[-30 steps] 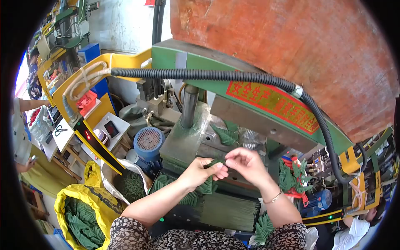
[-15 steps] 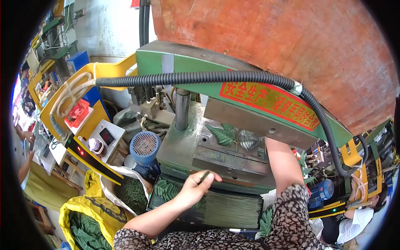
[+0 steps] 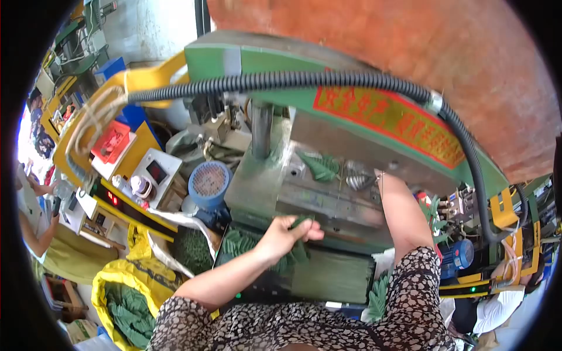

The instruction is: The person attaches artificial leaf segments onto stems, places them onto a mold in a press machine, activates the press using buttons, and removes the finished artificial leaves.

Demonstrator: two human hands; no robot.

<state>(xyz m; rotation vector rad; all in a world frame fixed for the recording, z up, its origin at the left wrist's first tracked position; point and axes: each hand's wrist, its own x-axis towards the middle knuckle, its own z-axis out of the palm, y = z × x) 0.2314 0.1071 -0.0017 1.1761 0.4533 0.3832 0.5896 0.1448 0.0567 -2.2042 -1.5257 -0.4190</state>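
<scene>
My left hand point(image 3: 287, 237) is closed in front of the press bed, thumb and fingers pinching a green artificial leaf point(image 3: 300, 254); part of it shows above the fingers and part below. My right forearm point(image 3: 404, 213) reaches under the upper plate point(image 3: 345, 139) of the press, and the hand itself is mostly hidden there. On the press bed point(image 3: 328, 205) lies a green leaf point(image 3: 321, 167), left of a shiny ribbed metal mould point(image 3: 359, 177). Below my left hand are thin green stems point(image 3: 331, 278) in a tray, with more leaves point(image 3: 236, 242) at its left.
A yellow bag of leaves point(image 3: 130, 313) and a sack of green bits point(image 3: 196, 250) stand at the left. A blue motor point(image 3: 209, 182) sits beside the press. A black corrugated hose point(image 3: 281, 81) crosses in front. Other people are at both sides.
The view has shifted, and the press appears higher at the left and tilted. My left hand has moved slightly right, and more of the leaf shows below it. My right arm stays under the plate.
</scene>
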